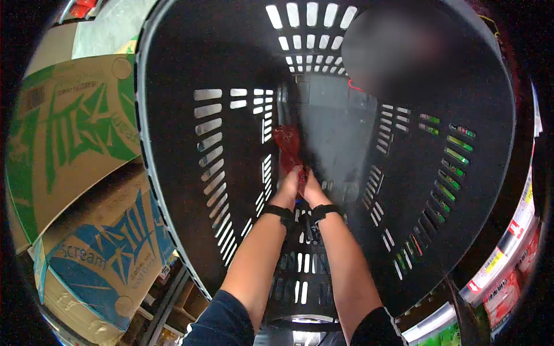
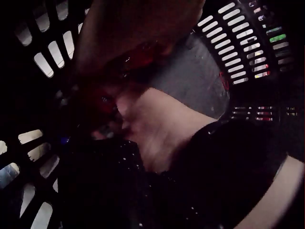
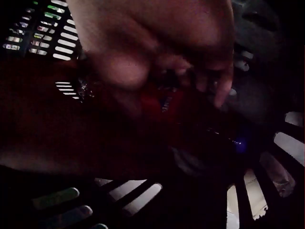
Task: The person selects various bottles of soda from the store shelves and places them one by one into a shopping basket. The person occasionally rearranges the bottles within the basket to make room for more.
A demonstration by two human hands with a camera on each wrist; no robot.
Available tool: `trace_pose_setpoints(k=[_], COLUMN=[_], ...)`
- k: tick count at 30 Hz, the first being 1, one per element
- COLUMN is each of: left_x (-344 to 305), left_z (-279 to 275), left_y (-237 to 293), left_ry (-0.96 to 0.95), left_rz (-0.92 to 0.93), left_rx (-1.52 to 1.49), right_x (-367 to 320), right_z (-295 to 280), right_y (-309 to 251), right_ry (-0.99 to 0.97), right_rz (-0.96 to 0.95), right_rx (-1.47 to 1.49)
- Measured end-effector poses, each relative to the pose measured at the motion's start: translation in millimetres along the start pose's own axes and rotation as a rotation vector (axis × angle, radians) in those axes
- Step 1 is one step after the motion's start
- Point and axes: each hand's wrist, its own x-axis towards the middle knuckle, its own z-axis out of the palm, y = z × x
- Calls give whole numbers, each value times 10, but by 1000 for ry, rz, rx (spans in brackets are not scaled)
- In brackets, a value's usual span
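Both hands reach deep into a black slotted plastic basket [image 1: 173,69]. Between them is a glossy red plastic packet [image 1: 288,144], which stretches away from the fingers along the basket's left side. My left hand [image 1: 288,185] grips the packet's near end, close beside my right hand [image 1: 311,185]. In the right wrist view, the right hand [image 3: 162,43] curls its fingers at the red plastic [image 3: 162,102], where some pale lettering shows. The left wrist view is dark; red film shows under the left hand [image 2: 138,33], and the right hand [image 2: 159,124] lies opposite. Most fingertips are hidden.
Cardboard boxes with green [image 1: 75,138] and blue print [image 1: 109,259] are stacked left of the basket. Shelf price labels [image 1: 496,259] and red packs [image 1: 502,300] line the right. A blurred round patch covers the basket's upper right. Black bands circle both wrists.
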Motion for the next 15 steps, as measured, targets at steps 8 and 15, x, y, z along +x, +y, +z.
trace_pose_setpoints(k=[8, 15], left_x=[-164, -1142], left_z=[172, 279], left_y=[53, 272], left_ry=[-66, -218], left_rz=[-58, 267], left_rx=[231, 986], right_x=[220, -1078], right_z=[-54, -332], right_y=[588, -516], right_ry=[-274, -278], right_rz=[143, 82], right_rx=[551, 626])
